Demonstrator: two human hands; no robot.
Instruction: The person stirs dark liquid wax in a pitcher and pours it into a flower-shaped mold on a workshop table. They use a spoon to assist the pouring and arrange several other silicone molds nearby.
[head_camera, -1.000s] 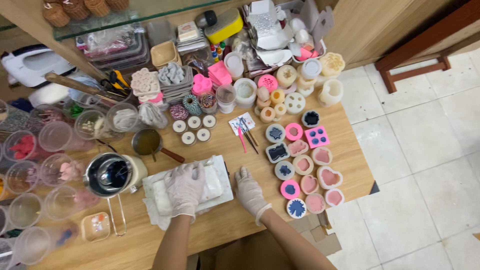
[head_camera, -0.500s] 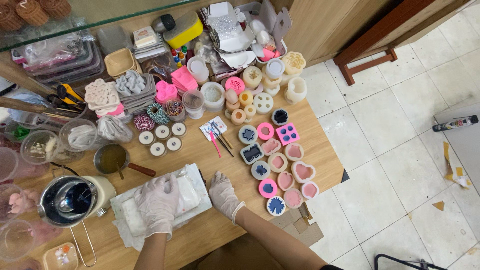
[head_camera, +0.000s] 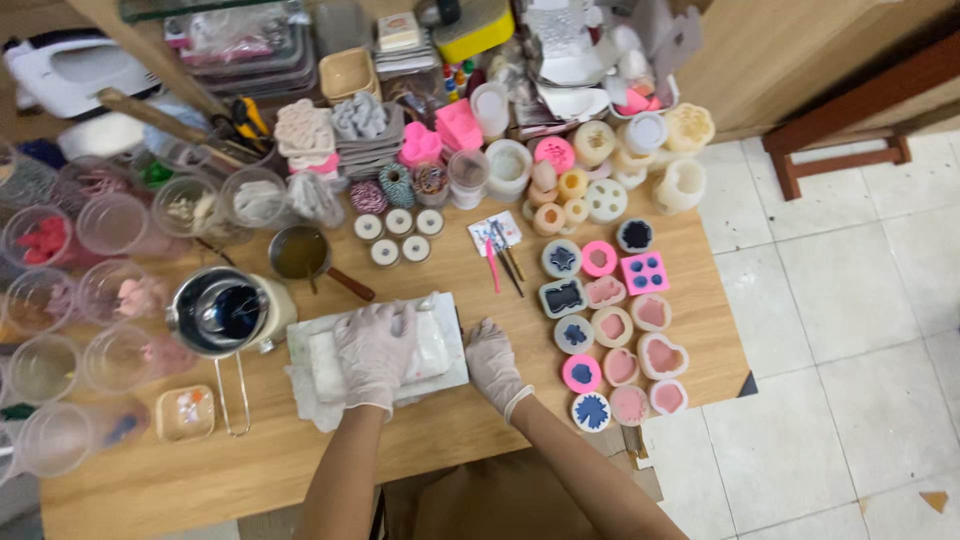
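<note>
Head view, looking straight down on a wooden tabletop (head_camera: 300, 460). Both forearms enter from the bottom edge, bare to the wrist, both hands in pale disposable gloves. Left hand (head_camera: 375, 350) lies palm down with fingers spread flat over a white wrapped block (head_camera: 425, 350), which rests on a white board (head_camera: 455, 375) with crumpled white tissue (head_camera: 305, 385) under its near-left side; the hand presses on the block and is not curled round it. Right hand (head_camera: 495, 362) lies just beside the right edge of the board, palm down on the wood, fingers extended and together, pointing away from the body; whether it touches the board cannot be told. The two hands are apart, the block's right end between them. Left of the board stands a steel pouring pot (head_camera: 220, 312) with dark contents, its wire handle toward the near edge. A small metal pan (head_camera: 298, 252) with a wooden handle sits beyond the board. Right of the right hand lie silicone moulds (head_camera: 612, 325) filled pink and dark blue, set in rows.
</note>
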